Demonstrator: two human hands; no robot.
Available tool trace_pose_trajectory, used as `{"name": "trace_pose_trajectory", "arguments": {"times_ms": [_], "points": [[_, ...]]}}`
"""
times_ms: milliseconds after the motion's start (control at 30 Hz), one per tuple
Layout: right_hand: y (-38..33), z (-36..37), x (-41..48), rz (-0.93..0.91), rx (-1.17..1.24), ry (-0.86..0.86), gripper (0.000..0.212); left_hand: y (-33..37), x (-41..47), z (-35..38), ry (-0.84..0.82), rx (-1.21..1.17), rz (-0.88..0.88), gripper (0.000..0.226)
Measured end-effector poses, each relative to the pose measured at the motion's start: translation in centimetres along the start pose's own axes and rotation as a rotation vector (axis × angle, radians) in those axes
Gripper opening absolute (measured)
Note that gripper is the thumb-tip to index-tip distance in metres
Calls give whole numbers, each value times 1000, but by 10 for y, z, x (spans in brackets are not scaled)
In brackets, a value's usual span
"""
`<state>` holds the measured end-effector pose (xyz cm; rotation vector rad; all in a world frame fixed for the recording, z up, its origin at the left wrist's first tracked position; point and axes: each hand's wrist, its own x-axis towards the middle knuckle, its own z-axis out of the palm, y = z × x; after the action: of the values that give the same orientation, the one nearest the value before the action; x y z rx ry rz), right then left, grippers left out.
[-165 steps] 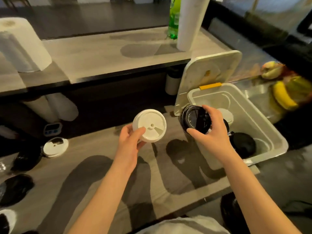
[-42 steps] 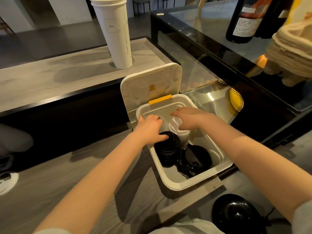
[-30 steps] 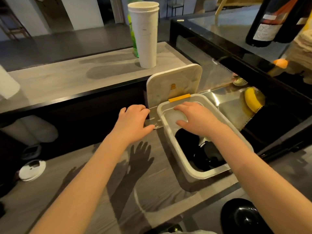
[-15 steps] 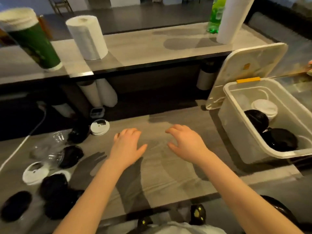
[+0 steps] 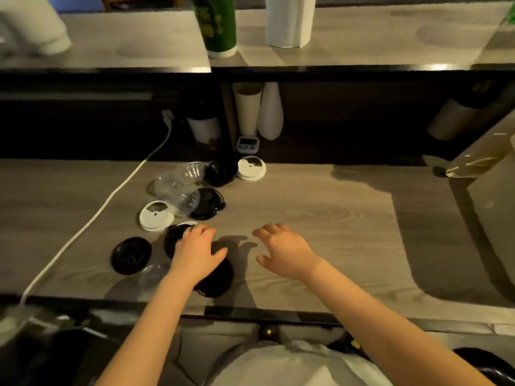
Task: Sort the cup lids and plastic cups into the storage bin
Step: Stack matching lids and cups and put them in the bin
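Lids and clear cups lie scattered on the wooden counter [image 5: 306,218]. Black lids sit at the left [image 5: 131,254], in the middle [image 5: 207,203] and at the back [image 5: 220,171]. Two white lids [image 5: 156,215] [image 5: 251,168] lie among them, beside clear plastic cups [image 5: 181,190] on their sides. My left hand [image 5: 198,252] rests over two more black lids [image 5: 172,240] [image 5: 218,282], fingertips touching the farther one. My right hand [image 5: 284,249] hovers open above bare counter, holding nothing. Only the storage bin's blurred lid [image 5: 479,160] shows at the right edge.
A white cable [image 5: 83,227] runs diagonally across the counter's left part. A small timer [image 5: 248,143] and cup stacks [image 5: 248,110] stand under the raised shelf. On the shelf are a green cup [image 5: 217,23] and a paper roll [image 5: 289,20].
The view has swung left, pushing the bin to the right edge. My left hand has moved left and down onto the black lids; my right hand has followed, still holding nothing.
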<state>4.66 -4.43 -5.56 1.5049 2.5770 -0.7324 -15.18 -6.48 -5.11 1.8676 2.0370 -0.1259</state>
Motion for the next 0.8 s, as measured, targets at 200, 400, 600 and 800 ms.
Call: {"name": "trace_pose_trajectory", "arguments": {"times_ms": [200,400,600,800], "points": [[-52,40,25,-61,132,-212,93,-48,-15,12,-188,36,-83,94],[-70,77,34,-13,1,-205,104,-58,-21,28,-136,82,-44,92],[-62,86,34,-6,43,-2,80,-59,-22,26,-41,23,-4,86],[-23,65,22,115,277,91,85,-41,-18,15,107,-100,25,82]]}}
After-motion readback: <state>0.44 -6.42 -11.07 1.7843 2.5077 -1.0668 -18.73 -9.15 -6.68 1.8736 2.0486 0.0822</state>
